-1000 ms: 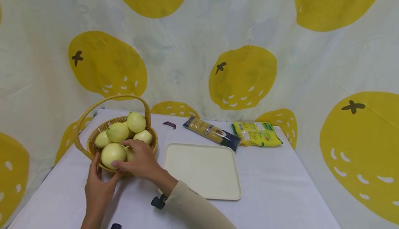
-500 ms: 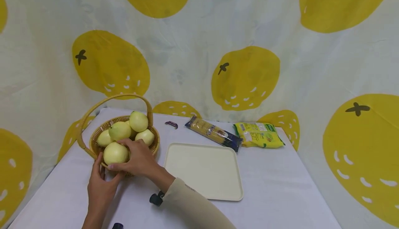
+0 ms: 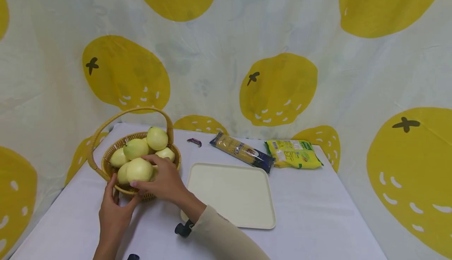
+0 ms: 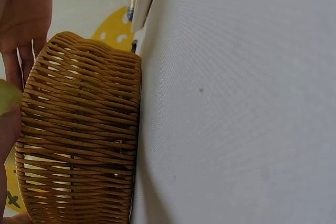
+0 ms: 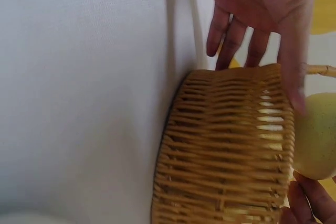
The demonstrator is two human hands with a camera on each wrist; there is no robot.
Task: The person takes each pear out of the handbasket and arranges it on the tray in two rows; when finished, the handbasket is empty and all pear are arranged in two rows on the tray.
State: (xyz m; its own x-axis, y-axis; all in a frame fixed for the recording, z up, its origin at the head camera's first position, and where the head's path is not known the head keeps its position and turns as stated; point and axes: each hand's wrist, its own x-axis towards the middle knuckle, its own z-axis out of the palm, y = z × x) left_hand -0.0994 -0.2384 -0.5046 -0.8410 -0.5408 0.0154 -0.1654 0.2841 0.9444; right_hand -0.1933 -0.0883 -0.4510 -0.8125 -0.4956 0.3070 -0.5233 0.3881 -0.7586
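A round wicker basket (image 3: 150, 196) with an arched handle stands on the left of the table, holding several pale yellow-green pears (image 3: 135, 149). My left hand (image 3: 116, 213) grips its near-left side; in the right wrist view the left hand's fingers (image 5: 247, 38) lie along the outer wall and the thumb is at the rim. Above the near rim, my right hand (image 3: 165, 179) holds one pear (image 3: 139, 170) between thumb and fingers. Another pear (image 3: 122, 174) shows just left of it. In the left wrist view only an edge of a pear (image 4: 8, 97) appears, beyond the basket wall (image 4: 79, 129).
A cream rectangular tray (image 3: 229, 197) lies right of the basket. Behind it are a pack of pasta (image 3: 241, 152) and a yellow-green packet (image 3: 293, 154). A small purple wrapped item (image 3: 194, 141) lies near the back edge. A patterned cloth hangs behind.
My right hand has moved slightly right and up with the pear, and another pear now shows at its left. The left hand stays at the basket.
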